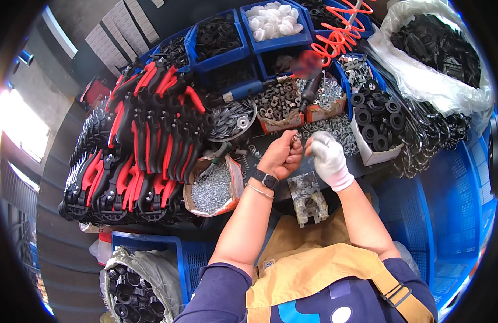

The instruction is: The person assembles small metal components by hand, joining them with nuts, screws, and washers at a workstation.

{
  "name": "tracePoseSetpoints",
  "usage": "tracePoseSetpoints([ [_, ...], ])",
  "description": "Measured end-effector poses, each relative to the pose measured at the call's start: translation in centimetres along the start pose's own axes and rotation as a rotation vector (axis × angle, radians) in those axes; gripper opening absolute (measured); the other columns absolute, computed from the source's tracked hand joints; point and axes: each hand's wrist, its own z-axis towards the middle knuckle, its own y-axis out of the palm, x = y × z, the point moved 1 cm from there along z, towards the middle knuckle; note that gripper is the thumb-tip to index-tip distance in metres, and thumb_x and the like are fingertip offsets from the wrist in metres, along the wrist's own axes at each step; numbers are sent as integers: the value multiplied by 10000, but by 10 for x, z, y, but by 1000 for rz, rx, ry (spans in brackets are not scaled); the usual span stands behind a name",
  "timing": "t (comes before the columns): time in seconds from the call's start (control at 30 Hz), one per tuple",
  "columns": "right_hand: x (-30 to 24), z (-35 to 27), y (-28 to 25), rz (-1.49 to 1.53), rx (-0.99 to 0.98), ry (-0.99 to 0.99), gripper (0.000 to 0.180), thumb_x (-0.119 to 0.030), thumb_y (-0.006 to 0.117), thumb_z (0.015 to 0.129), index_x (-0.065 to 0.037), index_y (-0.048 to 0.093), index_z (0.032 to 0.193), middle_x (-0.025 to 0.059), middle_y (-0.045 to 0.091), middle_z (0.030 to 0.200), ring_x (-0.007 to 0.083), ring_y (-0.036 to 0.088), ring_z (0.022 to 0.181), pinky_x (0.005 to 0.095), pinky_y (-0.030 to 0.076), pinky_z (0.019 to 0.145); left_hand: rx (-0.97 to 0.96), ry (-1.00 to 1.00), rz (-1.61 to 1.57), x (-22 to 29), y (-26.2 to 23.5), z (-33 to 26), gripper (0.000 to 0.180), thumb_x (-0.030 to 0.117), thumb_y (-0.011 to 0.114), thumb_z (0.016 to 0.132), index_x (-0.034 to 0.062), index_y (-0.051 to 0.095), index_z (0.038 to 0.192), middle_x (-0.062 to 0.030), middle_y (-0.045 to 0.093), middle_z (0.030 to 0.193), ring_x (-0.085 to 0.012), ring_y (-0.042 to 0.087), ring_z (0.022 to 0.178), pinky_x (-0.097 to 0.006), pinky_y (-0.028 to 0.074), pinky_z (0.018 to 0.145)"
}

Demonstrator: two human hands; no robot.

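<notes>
A small metal part (296, 138) is pinched between bare left hand (281, 156) and gloved right hand (327, 157); if fumbled, it could be lost among loose washers (335, 129).

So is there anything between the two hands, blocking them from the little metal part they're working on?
Nothing visible. The left hand pinches a small metal part at its fingertips, and the gloved right hand sits right beside it, with only open air between them above the dark bench.
</notes>
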Motion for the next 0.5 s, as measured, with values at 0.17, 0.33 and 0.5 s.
tracePoseSetpoints([
  [0.17,11,-1,11,-271,43,337,236,56,576,706,-70,624,900,126,606,973,354,572,958,429,499,842,607,768,1130,10,-3,2,338,317,619,919,-14,637,984,-58,634,754,-159,571,630,-289,452,596],
  [0.33,-8,3,21,15,-364,477,259,-47,605,761,-52,640,1018,149,597,1037,355,618,927,426,512,834,727,1050,1002,24,-1,-48,192,138,613,919,1,611,1053,-25,609,797,-92,533,713,-242,445,665],
  [0.5,-10,12,62,-157,-484,407,326,-97,617,782,-65,613,1106,175,573,1125,376,631,950,439,522,846,753,1042,1045,14,-11,-63,194,106,626,903,1,604,1065,-7,573,793,-83,511,724,-237,434,663],
])
